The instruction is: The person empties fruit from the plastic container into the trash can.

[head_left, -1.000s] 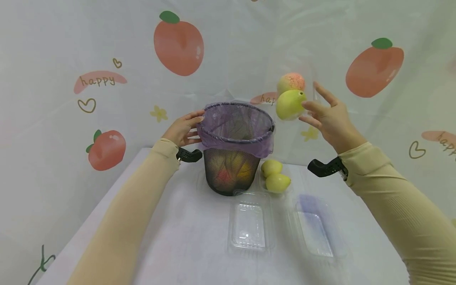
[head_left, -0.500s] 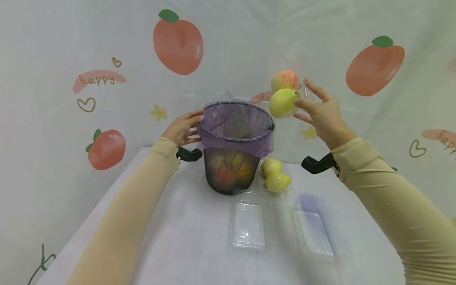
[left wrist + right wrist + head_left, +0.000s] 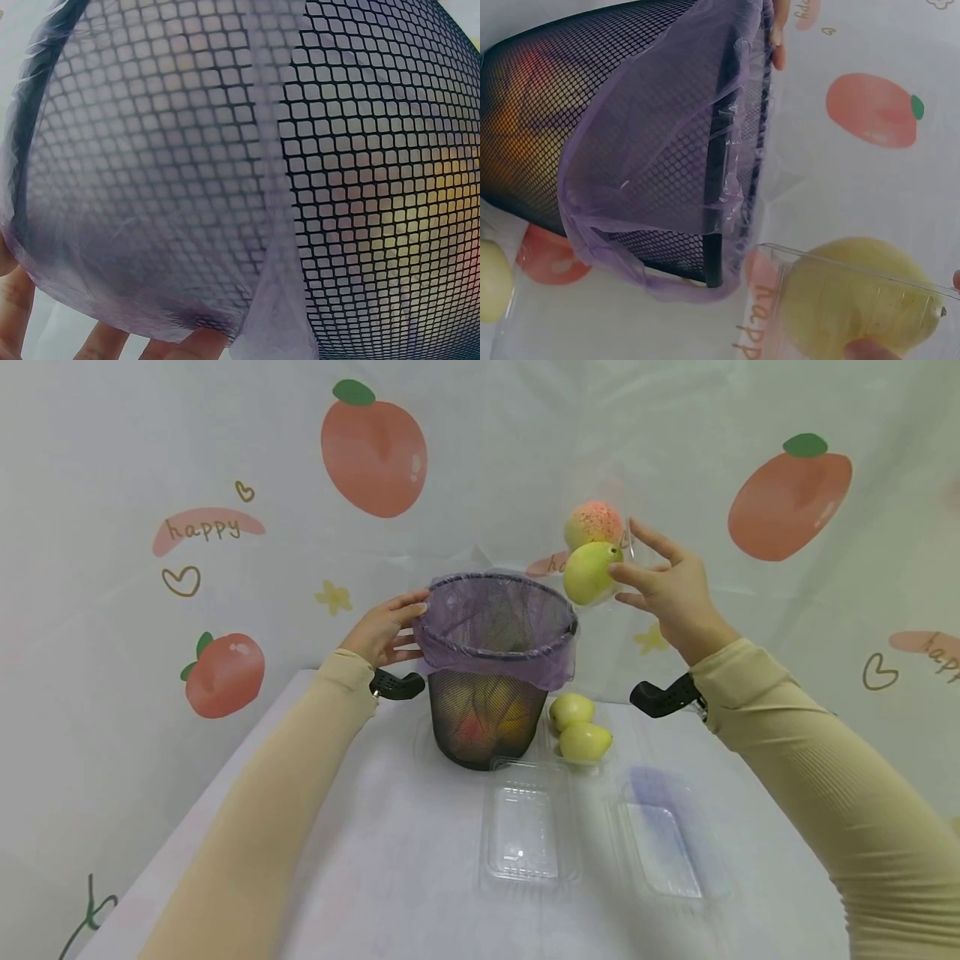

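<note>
A black mesh wastebasket (image 3: 487, 718) stands on the table, lined with a purple plastic bag (image 3: 547, 670) folded over its rim. Through the mesh, blurred red and yellow fruit shows. My left hand (image 3: 386, 631) holds the bin's left rim through the bag, some fingers lying along its outer side. To the right, above rim height, my right hand (image 3: 675, 589) grips a clear plastic box (image 3: 855, 268) tilted on its side. A yellow-green fruit (image 3: 590, 574) and a pink-speckled peach (image 3: 592, 524) are in that box.
Two yellow-green fruits (image 3: 585, 742) in a clear tray lie right of the bin. In front is a clear plastic box (image 3: 525, 835); another clear box (image 3: 663, 843), purplish at its far end, lies farther right. Behind the table hangs a white fruit-print cloth (image 3: 480, 468).
My right hand has moved left and slightly up with the box of fruit, closer to the bin's right rim. The left hand and the bin have stayed in place.
</note>
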A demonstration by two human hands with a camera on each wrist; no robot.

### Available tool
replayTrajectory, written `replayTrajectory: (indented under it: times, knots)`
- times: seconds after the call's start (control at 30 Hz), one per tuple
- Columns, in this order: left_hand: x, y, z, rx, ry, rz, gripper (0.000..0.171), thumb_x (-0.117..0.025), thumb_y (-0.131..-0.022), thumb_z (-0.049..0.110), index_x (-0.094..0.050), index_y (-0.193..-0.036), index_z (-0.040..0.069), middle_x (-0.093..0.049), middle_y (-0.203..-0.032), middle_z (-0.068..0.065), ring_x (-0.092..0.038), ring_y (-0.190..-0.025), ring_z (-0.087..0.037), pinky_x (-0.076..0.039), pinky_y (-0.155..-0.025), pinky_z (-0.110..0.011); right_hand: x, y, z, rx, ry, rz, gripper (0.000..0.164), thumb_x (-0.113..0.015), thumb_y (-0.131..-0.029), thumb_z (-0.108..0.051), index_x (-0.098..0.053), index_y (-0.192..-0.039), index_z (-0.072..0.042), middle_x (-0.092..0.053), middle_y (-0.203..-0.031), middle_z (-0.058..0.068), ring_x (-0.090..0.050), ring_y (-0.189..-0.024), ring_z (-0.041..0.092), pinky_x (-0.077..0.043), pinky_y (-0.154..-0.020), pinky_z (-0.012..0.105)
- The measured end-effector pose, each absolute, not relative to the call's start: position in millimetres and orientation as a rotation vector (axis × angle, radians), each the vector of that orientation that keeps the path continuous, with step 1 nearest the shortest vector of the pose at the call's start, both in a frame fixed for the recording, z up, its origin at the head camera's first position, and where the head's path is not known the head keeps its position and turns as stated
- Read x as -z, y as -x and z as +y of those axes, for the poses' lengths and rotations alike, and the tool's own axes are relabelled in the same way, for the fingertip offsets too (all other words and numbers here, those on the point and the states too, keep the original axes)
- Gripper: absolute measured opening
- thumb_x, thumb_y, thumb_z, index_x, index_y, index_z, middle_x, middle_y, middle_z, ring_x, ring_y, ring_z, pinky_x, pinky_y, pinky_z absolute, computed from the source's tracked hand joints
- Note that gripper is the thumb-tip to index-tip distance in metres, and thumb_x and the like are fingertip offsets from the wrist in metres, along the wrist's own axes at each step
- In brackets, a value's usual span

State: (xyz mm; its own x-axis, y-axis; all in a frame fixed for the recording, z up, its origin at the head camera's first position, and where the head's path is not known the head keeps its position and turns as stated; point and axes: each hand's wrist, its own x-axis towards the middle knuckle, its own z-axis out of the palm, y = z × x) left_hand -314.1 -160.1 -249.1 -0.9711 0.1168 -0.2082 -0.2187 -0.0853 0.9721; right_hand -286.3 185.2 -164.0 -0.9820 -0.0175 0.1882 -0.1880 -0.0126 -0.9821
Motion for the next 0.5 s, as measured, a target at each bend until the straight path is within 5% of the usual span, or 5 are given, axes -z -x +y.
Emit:
replayTrajectory:
  times: [0.5]
  knots:
    - [253.1,319.1,-162.0,-2.164,0.117,1.947,0.046,-0.052,-0.101,0.027,-0.043,-0.147,0.033,-0.030,-0.156,0.001,-0.035,-0.140,-0.033,-0.040,-0.109,-0.047,163.0,287.3,181.0,-2.041,-0.250,-2.185,0.069,-0.073,-0.083,0.002,-0.050,-0.143,-0.023,-0.058,-0.057,0.001,-0.068,-0.069,0.008,-0.057,-0.068,0.023]
